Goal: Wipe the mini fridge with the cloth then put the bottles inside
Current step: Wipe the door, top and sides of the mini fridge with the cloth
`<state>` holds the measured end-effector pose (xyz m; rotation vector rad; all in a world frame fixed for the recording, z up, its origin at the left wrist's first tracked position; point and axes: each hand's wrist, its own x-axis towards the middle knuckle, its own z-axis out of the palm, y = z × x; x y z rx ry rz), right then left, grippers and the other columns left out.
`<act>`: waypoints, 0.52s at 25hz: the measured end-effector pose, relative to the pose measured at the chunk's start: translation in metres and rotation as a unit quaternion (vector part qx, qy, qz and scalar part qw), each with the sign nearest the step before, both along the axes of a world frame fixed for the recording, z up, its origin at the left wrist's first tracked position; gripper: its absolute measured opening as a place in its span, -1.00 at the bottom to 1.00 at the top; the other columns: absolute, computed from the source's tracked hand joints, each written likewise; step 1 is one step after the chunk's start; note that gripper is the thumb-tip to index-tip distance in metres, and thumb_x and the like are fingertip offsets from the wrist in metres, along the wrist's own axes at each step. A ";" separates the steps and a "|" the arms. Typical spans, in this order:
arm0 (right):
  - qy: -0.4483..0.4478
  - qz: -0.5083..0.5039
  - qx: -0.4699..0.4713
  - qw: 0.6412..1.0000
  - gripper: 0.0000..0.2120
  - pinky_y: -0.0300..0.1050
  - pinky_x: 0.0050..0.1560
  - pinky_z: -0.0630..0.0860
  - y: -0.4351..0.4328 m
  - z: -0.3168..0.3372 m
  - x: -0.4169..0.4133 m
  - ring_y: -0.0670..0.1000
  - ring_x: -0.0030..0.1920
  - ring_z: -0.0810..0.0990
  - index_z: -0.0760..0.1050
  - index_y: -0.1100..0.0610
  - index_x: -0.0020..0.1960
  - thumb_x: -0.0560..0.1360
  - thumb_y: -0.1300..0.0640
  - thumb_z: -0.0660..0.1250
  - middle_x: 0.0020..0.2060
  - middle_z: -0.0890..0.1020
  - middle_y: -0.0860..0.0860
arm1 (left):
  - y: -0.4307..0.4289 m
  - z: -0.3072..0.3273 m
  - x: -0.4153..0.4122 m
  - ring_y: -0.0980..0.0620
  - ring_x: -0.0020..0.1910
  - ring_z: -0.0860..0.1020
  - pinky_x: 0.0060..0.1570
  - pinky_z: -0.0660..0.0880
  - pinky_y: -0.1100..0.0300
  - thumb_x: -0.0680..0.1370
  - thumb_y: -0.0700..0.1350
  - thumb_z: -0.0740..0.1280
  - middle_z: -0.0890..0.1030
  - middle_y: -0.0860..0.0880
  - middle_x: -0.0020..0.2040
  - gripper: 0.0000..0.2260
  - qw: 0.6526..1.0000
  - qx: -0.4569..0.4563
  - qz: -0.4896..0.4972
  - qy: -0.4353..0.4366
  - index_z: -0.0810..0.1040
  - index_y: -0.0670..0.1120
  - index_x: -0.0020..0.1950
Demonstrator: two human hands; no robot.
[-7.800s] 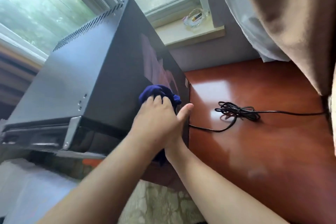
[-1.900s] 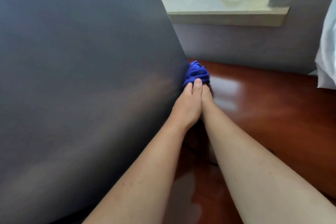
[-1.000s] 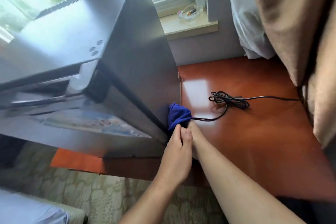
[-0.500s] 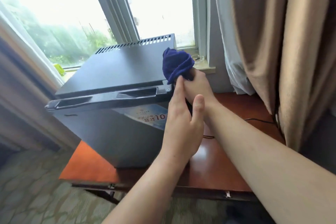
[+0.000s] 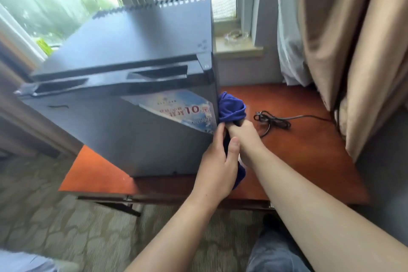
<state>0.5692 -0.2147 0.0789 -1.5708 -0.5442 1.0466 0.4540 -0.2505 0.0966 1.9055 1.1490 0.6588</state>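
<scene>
Head view: our cloth (image 5: 231,106) sits mid-frame, bunched against the right edge of the fridge (image 5: 132,51).
Right hand (image 5: 245,137): nearer, just below the cloth, gripping the bunch.
Left hand (image 5: 218,168): fingers (image 5: 217,137) curled round the cloth's hanging tail.

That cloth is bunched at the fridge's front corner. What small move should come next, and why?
Probably slide the blue cloth down the right front edge of the mini fridge. The right hand grips it bunched against that edge partway up, the left hand holds its tail, and the edge runs on below.
</scene>
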 end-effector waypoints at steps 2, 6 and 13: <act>0.027 -0.002 -0.018 0.999 -0.74 0.06 0.06 0.63 0.000 -0.036 -0.001 0.05 -0.08 0.72 0.64 0.06 -0.02 0.43 -0.09 0.39 -0.18 0.75 0.01 | 0.001 -0.034 0.001 0.26 0.28 0.48 0.08 0.35 0.52 0.67 0.25 0.02 0.49 0.36 0.31 -0.64 0.999 -0.037 0.016 0.009 0.15 0.39 0.49; 0.046 0.020 -0.087 0.995 -0.75 0.02 0.10 0.62 -0.005 -0.106 -0.001 0.12 -0.01 0.69 0.61 0.11 0.09 0.58 -0.05 0.32 -0.05 0.71 0.13 | -0.003 -0.103 0.006 0.26 0.28 0.42 -0.06 0.25 0.70 0.69 0.23 0.02 0.54 0.21 0.35 -0.69 0.994 -0.087 0.048 0.032 0.22 0.36 0.45; 0.054 0.080 -0.185 0.978 -0.69 -0.08 0.04 0.53 -0.004 -0.172 0.007 0.07 0.03 0.64 0.58 0.13 0.22 0.63 -0.04 0.26 0.05 0.67 0.09 | 0.002 -0.174 0.010 0.11 0.51 0.36 0.39 0.33 0.21 0.70 0.22 0.03 0.35 0.14 0.57 -0.53 0.974 -0.204 0.034 0.089 0.11 0.25 0.62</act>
